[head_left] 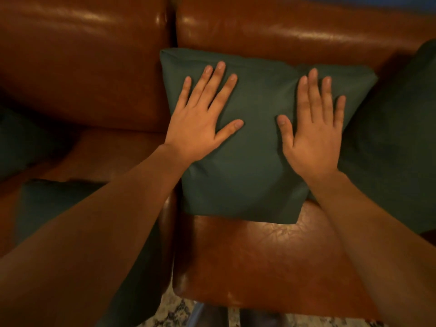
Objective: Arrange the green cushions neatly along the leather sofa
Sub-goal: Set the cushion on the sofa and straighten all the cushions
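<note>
Both my hands, left (200, 125) and right (312, 135), spread flat, pressing the square dark-green fabric cushion (247, 166) against the brown leather sofa (295, 31) backrest; next, probably straighten the neighbouring green cushion (396, 138).

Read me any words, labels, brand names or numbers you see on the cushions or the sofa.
None: no readable text anywhere.
Square dark green fabric cushion under both hands: plain, no tag showing.
Other green cushions: plain.
Brown leather sofa: no label or logo.
</note>
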The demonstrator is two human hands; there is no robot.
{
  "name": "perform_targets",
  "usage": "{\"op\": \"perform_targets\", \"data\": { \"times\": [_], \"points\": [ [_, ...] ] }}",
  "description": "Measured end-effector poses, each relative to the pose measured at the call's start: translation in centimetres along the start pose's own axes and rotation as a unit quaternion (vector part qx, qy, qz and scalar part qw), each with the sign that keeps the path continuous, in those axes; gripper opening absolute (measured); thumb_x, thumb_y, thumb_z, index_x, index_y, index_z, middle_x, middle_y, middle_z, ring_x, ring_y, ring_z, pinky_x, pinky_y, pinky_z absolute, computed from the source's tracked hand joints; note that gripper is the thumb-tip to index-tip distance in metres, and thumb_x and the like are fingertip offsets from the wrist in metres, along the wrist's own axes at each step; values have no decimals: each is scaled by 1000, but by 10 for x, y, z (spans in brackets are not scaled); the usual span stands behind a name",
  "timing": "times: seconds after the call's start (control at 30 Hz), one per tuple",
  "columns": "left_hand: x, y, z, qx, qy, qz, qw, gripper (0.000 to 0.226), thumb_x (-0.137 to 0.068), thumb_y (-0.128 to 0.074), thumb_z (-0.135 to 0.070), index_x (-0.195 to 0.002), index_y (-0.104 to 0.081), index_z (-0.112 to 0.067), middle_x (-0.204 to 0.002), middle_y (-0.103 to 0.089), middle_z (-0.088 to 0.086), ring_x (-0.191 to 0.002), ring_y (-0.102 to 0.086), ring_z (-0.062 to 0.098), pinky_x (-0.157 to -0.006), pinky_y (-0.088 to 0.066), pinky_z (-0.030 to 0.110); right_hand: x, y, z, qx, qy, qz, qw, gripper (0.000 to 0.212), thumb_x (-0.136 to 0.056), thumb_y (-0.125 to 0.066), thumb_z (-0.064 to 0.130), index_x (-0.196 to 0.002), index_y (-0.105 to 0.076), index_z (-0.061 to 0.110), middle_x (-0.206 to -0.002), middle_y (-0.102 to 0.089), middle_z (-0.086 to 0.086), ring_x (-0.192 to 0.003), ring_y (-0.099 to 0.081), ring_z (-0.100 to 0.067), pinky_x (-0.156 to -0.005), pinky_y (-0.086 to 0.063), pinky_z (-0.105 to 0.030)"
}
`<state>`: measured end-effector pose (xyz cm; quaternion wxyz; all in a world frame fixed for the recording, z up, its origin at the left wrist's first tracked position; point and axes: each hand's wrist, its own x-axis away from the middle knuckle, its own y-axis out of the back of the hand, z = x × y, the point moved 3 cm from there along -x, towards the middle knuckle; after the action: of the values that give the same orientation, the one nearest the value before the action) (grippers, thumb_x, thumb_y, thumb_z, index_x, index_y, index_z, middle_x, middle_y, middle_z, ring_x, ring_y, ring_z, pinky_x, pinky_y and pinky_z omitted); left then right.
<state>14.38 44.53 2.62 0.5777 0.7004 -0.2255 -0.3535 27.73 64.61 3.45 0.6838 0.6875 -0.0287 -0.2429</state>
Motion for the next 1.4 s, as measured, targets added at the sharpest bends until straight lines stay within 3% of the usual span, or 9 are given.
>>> {"op": "perform_targets", "data": {
  "times": [0.17, 0.43, 0.57, 0.77, 1.1, 1.4],
  "points": [
    [5, 16, -1, 46, 16, 38, 998, 77, -99, -33, -68, -161, -17, -25, -170, -8, 4, -157, -5, 22, -126, -9, 46, 2, 15, 7, -3, -7, 26, 1000, 69, -107, -28, 54, -162, -13, 15, -171, -8, -2, -158, -3, -24, -127, -5, -50],
    [34, 67, -4, 68, 64, 1, 996, 57, -102, -41, -51, -145, -52, -15, -155, -44, 9, -148, -35, 26, -120, -31, 44, 1, 51, 48, -113, -47, 46, 991, 60, -107, -34, 48, -151, -42, 8, -163, -33, -11, -152, -26, -30, -124, -24, -42],
    [60, 88, -2, 71, 93, -8, 993, 52, -101, -44, -48, -136, -61, -14, -146, -55, 10, -141, -45, 28, -113, -40, 42, 5, 60, 86, -167, -24, 44, 985, 52, -106, -41, 43, -142, -53, 8, -154, -45, -13, -144, -39, -32, -120, -30, -41],
    [109, 117, 13, 80, 141, 11, 987, 49, -102, -42, -47, -132, -64, -14, -143, -57, 8, -140, -45, 25, -112, -40, 39, 23, 69, 152, -209, 42, 98, 972, 50, -106, -39, 44, -137, -57, 9, -144, -55, -12, -138, -45, -31, -116, -34, -40],
    [200, 124, 95, 74, 193, 30, 978, 44, -103, -44, -43, -127, -67, -15, -136, -62, 8, -134, -50, 27, -108, -44, 45, 58, 70, 258, -261, 82, 161, 948, 48, -105, -43, 44, -138, -59, 12, -144, -56, -6, -138, -45, -24, -115, -36, -36],
    [290, 83, 202, 112, 182, 73, 974, 47, -103, -42, -44, -127, -67, -12, -135, -63, 8, -133, -51, 26, -112, -42, 40, 120, 15, 375, -230, 57, 199, 951, 57, -104, -37, 48, -138, -59, 8, -143, -57, -10, -140, -45, -25, -118, -32, -34]
  ]
}}
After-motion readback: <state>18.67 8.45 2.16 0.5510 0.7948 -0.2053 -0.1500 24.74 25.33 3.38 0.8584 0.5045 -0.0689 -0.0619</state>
